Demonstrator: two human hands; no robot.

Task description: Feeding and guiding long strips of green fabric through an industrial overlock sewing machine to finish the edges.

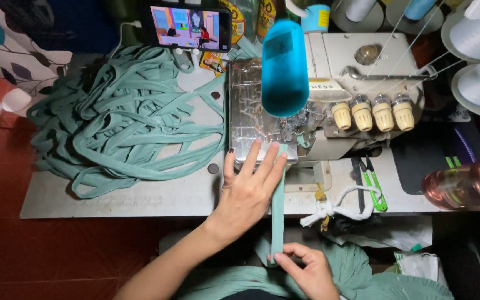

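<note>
I am seeing through one head-worn camera, looking steeply down from above the seat onto the desk (140, 194). It is facing forward across the sewing machine (329, 94), sitting close, with both hands entering from the lower edge and red floor showing at left.

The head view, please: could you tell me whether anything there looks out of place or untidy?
Only the long teal fabric strip, heaped in a loose tangle left of the cream overlock sewing machine. The left hand and right hand hold their stretch straight.
</note>
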